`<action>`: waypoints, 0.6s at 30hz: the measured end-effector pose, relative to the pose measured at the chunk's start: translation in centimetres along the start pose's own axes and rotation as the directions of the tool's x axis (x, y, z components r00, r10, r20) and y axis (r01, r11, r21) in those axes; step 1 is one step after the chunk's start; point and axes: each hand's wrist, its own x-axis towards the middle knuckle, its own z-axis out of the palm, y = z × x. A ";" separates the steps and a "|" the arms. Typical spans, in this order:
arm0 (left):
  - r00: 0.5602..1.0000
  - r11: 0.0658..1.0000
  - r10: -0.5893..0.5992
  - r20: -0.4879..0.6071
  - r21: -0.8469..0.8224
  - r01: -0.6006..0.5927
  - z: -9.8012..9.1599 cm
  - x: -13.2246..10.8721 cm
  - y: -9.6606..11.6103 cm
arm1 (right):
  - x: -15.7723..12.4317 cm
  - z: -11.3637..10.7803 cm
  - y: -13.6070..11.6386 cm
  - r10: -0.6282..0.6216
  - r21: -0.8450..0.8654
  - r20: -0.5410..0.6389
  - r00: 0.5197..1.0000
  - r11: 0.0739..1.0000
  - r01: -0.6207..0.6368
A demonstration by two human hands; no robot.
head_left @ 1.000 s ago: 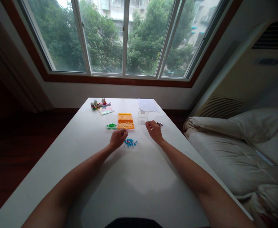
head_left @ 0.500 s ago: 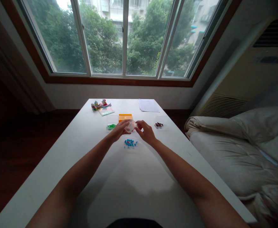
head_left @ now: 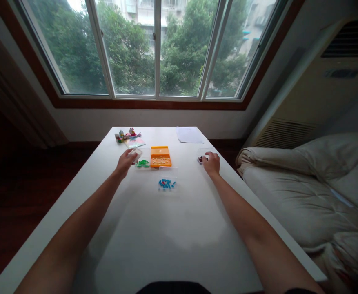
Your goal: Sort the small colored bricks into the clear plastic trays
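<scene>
My left hand is closed around a small clear plastic box, raised at the left of the orange case. What the box holds is too blurred to tell. Green pieces lie in a clear tray just right of that hand. On the right, my right hand has its fingers curled at the tray of dark brown pieces, partly covering it. Whether the fingertips grip the tray or a piece is hidden. Between the hands stands the opened orange case, pale pieces in its front half.
Blue pieces lie in a clear tray nearer me on the white table. At the back are small colourful figures, a pastel card and white paper sheets. A cream sofa stands to the right.
The hands have parted from the middle. My left hand has moved left with the clear box; my right hand has let go of it and moved right to the brown pieces.
</scene>
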 end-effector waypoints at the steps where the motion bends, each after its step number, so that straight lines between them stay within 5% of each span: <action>1: 0.998 0.999 -0.002 -0.061 0.042 0.004 -1.2 0.6 -0.4 | 0.1 0.2 1.3 0.030 -0.036 -0.002 1.000 0.999 -0.030; 6: 0.945 0.930 0.024 -0.325 0.355 0.099 -6.8 2.6 -2.5 | 0.6 1.1 5.1 0.223 -0.057 0.040 0.974 0.974 -0.221; 10: 0.923 0.730 0.053 -0.381 0.646 0.224 -9.6 2.8 -4.1 | 1.7 1.5 5.9 0.375 -0.082 0.136 0.917 0.927 -0.367; 15: 0.890 0.500 0.225 -0.396 0.831 0.243 -8.7 1.7 -4.4 | 2.9 2.1 5.4 0.440 -0.205 0.249 0.863 0.895 -0.397; 18: 0.874 0.431 0.417 -0.250 0.901 0.052 -6.1 0.3 -3.2 | 3.3 2.5 4.9 0.473 -0.230 0.267 0.840 0.877 -0.421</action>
